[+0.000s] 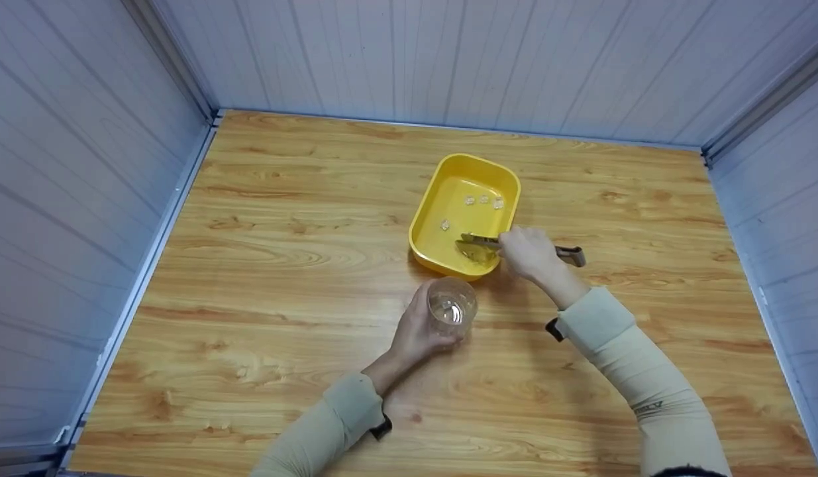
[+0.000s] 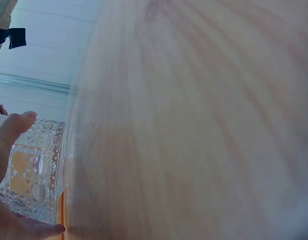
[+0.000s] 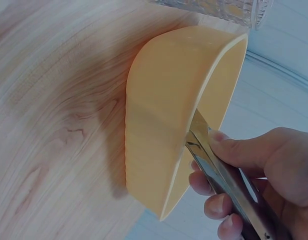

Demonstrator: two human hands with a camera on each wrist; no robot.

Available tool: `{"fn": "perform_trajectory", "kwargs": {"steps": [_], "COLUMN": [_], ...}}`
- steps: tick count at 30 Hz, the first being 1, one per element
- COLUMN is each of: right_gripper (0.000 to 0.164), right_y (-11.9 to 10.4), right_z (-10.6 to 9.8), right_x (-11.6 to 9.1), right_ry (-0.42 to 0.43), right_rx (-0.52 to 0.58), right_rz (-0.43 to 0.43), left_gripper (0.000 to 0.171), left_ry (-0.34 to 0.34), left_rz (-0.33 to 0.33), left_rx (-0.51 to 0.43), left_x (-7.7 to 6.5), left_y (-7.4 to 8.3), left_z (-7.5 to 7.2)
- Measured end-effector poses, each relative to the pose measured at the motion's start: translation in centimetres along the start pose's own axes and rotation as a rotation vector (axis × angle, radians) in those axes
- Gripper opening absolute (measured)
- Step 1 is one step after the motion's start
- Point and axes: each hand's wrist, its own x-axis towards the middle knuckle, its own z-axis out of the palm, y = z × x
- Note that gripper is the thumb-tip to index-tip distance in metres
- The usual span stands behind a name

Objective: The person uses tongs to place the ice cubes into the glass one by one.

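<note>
My left hand (image 1: 412,334) is wrapped round a clear patterned glass (image 1: 452,301), just in front of a yellow plastic basin (image 1: 418,228). In the left wrist view the thumb and fingers lie on the cut sides of the glass (image 2: 44,170). My right hand (image 1: 529,254) grips metal tongs (image 1: 570,256) over the basin's right side. The tongs' tips reach down inside; whether they pinch anything cannot be told. Several small clear pieces (image 1: 470,200), like ice cubes, lie on the basin's floor. A bright spot shows inside the glass, perhaps a piece or a reflection.
Everything stands on a wood-grain table (image 1: 283,265). Pale panelled walls (image 1: 382,59) close off the back and both sides. In the right wrist view the basin's side wall (image 3: 164,90) rises between the table and the tongs.
</note>
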Motion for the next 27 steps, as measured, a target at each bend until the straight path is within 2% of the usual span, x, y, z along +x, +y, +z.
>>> {"fn": "perform_trajectory", "kwargs": {"steps": [5,10,20,27], "right_gripper": [0.016,0.014,0.017,0.016], "right_y": [0.08,0.12,0.25,0.36], "right_z": [0.20,0.32,0.57,0.72], "right_x": [-0.02,-0.13,-0.33,-0.37], "right_ry": [-0.006,-0.014,0.025,0.031], "right_rx": [0.006,0.029,0.022,0.045], "right_rz": [-0.001,0.004,-0.011,0.011], "left_gripper": [0.096,0.095,0.094,0.094], "left_ry": [-0.007,-0.010,0.004,0.003], "left_rz": [-0.022,-0.031,0.024,0.008], "left_rx": [0.012,-0.015,-0.016,-0.022], "left_x": [-0.02,-0.04,-0.07,-0.07], "left_y": [0.02,0.06,-0.16,-0.12], "left_z": [-0.02,-0.05,0.04,0.07]}}
